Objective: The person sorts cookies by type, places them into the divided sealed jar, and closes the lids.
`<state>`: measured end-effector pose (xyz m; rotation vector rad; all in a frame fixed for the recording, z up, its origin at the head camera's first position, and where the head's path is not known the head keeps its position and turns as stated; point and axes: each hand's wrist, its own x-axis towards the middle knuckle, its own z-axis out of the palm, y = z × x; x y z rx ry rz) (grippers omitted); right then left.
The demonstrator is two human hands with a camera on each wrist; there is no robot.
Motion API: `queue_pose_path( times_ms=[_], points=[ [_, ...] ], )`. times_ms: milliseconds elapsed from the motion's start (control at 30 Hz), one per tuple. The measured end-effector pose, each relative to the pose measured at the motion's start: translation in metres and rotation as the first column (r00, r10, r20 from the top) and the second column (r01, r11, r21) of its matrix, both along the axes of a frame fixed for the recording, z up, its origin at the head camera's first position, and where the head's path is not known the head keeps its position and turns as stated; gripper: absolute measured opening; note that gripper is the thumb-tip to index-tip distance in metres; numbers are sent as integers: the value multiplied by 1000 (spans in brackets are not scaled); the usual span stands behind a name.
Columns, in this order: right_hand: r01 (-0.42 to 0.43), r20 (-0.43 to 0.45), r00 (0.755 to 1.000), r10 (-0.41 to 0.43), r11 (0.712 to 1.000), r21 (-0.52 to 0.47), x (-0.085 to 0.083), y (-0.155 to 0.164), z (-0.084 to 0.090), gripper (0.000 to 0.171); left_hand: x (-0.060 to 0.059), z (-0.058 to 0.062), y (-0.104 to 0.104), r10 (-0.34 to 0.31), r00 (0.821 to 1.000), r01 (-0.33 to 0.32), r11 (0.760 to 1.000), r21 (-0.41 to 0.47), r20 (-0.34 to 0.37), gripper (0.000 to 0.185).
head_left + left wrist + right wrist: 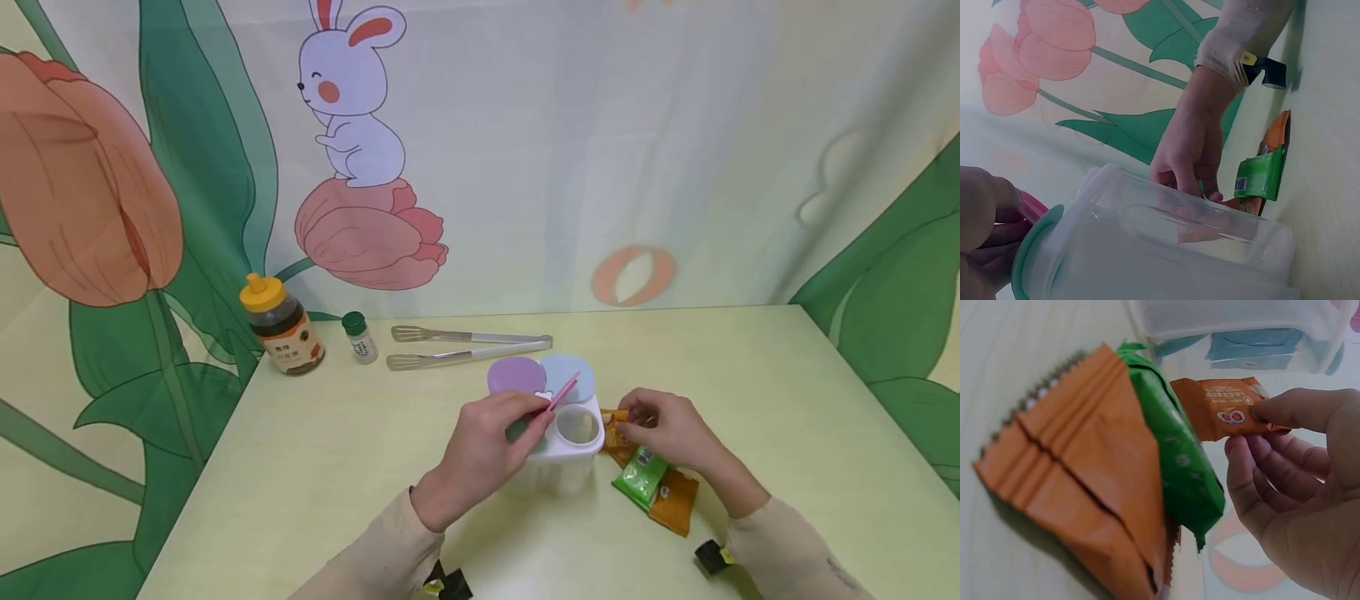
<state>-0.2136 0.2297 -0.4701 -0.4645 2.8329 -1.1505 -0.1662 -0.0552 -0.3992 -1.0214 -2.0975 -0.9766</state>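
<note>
Orange snack packet (1225, 412): light, crinkly; your right hand (667, 433) pinches its end; left hand (487, 450) pinches the container's pink lid (562, 392).

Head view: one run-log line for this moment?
left hand: holds pink lid open | right hand: pinches orange packet beside container

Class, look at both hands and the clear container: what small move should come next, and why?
Probably the right hand should carry its small orange packet over the open round compartment of the clear container. The left hand holds the pink lid up, that opening shows nothing inside, and the packet is already pinched just beside it.
</note>
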Motion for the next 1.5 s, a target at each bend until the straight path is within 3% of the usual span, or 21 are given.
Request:
queue_pose_path(
  times_ms=[367,1000,1500],
  points=[
    [-5,-85,996,-3,996,-85,4,6,15,10,-1,-2,1,-44,990,34,997,75,132,11],
    [-62,-171,985,39,990,-130,11,2,36,10,-6,-2,-4,-74,977,53,993,110,199,11],
    [-41,-224,975,9,990,-138,23,0,59,10,-8,-1,-5,-97,968,68,989,130,231,10]
  ],
)
